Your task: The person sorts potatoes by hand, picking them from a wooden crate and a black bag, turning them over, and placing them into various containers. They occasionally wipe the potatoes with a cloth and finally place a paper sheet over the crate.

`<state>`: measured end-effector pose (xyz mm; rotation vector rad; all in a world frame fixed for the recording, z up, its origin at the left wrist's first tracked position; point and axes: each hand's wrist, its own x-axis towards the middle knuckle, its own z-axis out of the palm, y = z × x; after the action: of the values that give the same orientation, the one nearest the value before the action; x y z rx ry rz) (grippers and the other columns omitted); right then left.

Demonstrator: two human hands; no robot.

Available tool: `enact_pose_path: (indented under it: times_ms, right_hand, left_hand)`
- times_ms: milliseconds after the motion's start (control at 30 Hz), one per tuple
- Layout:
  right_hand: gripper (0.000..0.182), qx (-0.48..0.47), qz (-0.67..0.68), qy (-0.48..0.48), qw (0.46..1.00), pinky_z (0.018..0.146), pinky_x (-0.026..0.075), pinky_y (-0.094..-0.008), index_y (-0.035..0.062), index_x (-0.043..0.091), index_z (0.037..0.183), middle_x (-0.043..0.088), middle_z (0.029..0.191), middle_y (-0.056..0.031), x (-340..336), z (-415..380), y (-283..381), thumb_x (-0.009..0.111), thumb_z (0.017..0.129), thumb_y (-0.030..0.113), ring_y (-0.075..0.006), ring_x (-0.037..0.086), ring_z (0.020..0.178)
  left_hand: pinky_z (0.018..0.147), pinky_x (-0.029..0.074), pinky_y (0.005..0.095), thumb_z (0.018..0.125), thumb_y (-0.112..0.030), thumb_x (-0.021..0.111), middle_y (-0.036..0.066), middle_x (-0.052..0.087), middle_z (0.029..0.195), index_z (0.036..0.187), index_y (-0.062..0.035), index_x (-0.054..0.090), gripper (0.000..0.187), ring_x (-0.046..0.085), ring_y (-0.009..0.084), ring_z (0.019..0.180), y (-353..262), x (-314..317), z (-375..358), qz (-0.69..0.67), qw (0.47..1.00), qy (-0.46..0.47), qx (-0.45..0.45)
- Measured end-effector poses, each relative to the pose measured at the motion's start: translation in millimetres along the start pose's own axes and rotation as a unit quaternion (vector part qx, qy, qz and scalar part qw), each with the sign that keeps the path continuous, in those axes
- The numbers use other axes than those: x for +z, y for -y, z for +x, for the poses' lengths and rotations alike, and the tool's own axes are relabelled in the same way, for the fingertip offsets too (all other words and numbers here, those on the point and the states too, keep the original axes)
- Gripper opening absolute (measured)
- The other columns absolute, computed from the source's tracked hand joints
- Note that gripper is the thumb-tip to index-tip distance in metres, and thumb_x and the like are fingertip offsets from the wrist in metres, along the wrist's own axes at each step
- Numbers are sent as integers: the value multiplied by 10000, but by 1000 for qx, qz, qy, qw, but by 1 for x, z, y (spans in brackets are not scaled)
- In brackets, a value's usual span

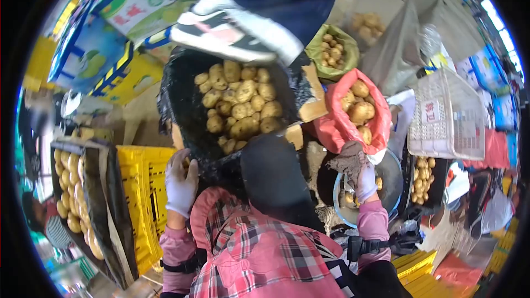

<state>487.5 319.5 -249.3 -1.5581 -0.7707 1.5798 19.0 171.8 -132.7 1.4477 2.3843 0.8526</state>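
Note:
A box lined with black plastic (pixel 185 85) stands in front of me, with many potatoes (pixel 243 111) inside. At its lower left edge is my left hand (pixel 181 183) in a pale glove, its fingers curled around a small potato that is mostly hidden. My right hand (pixel 365 179), also gloved, grips a crumpled brown cloth (pixel 349 161) above a blue-rimmed basin (pixel 391 174). A few small potatoes show in the basin. Just beyond that hand is a red bag (pixel 331 118) holding large potatoes (pixel 361 111).
Another person's leg and shoe (pixel 221 33) cross above the box's far edge. A green bag (pixel 313 49) of small potatoes and a white crate (pixel 441 118) stand at the right. Yellow crates (pixel 143 198) and a dark-lined box (pixel 113 209) of potatoes are at the left.

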Motion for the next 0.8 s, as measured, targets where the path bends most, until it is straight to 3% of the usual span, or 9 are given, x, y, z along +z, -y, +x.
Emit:
enact_pose_path:
  times_ms: [100,267,400,467,500,600,700,733,800]
  right_hand:
    - [480,-30,102,43,993,893,532,-328,-37,607,1271,688,1162,-95,-15,-5,-2,487,1068,381,-178,666,995]
    - [571,3,271,-113,956,902,547,-381,-17,620,1244,690,1201,-109,-111,-20,-17,523,1025,502,-245,682,1060]
    - [341,-141,-91,-259,951,725,535,-328,-15,640,1205,711,944,-112,-184,-24,-68,629,992,251,-163,645,723]
    - [325,-83,-141,-317,934,730,506,-312,3,608,1254,699,940,-96,-164,-39,-73,630,946,106,-136,593,736]
    - [399,-8,-117,-328,937,842,501,-307,-1,566,1316,698,1032,-101,-152,-42,-73,622,923,41,-165,631,883]
    - [640,-119,-130,-360,916,1116,364,-302,-13,371,1501,538,1438,-186,-141,-18,-135,619,912,30,-248,524,1332]
    - [748,-109,-363,-390,839,1119,363,-314,-11,283,1549,507,1468,-212,-137,-2,-173,653,916,140,-244,515,1345]
    - [752,-130,-450,-389,793,1097,393,-319,-14,285,1548,537,1441,-217,-130,11,-187,656,920,168,-246,548,1313]
    - [574,72,-269,-72,958,801,537,-306,-21,493,1411,668,1141,-114,-113,13,-163,691,932,225,-190,665,962]
  left_hand:
    - [988,457,421,926,-108,624,199,645,1200,1192,0,627,287,594,365,1125,3,8,3,19,999,21,25]
    - [969,463,360,960,-117,616,174,649,1235,1232,32,622,311,613,294,1123,8,23,2,-60,995,48,-56]
    - [799,492,286,989,-113,597,115,648,1203,1261,13,617,301,608,182,949,14,33,-2,-128,984,60,-110]
    - [743,486,278,994,-109,593,98,646,1198,1269,3,617,298,591,162,878,-3,32,-3,-146,977,68,-137]
    - [728,480,281,989,-110,598,101,650,1192,1266,1,620,299,581,165,852,-10,32,-3,-138,978,72,-138]
    - [715,478,291,976,-115,612,119,662,1178,1254,0,628,301,579,182,819,-16,25,-6,-73,990,64,-98]
    - [830,519,340,956,-119,620,180,677,1164,1210,22,644,291,656,273,960,6,20,-12,47,998,18,44]
    - [900,519,383,948,-112,616,204,682,1156,1185,38,647,282,667,328,1037,3,15,-14,76,996,20,52]
    - [906,519,411,912,-88,638,223,693,1084,1141,37,650,262,673,370,975,-12,4,-19,66,998,9,7]
